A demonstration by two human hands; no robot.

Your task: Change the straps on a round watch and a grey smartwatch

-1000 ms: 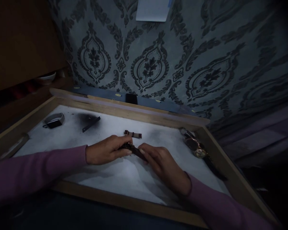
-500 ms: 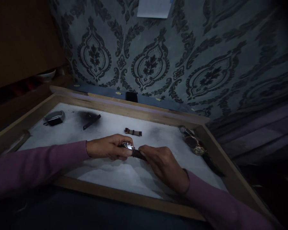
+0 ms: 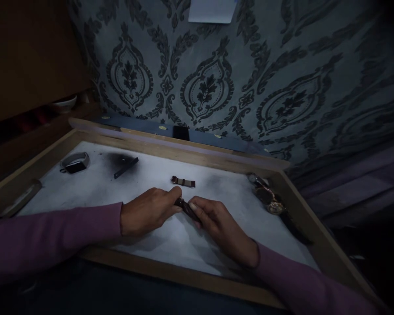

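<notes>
A wristwatch (image 3: 189, 211) with a dark brown strap is held between my two hands above the white bottom of the wooden tray. My left hand (image 3: 153, 210) is closed around its case, which the fingers and thumb now hide. With thumb and fingers, my right hand (image 3: 218, 223) pinches the dark strap. Just beyond my hands lies a loose brown strap piece (image 3: 183, 181) with a buckle at its left end.
A grey-banded smartwatch (image 3: 76, 163) and a dark flat strip (image 3: 126, 168) lie at the tray's left. Several watches (image 3: 275, 207) rest along the right side. The wooden rim (image 3: 184, 267) encloses the tray; patterned wallpaper (image 3: 206, 87) rises behind.
My left hand has turned over, so the watch face that showed is now hidden. My right thumb has come on top of the strap, and the strap has tilted.
</notes>
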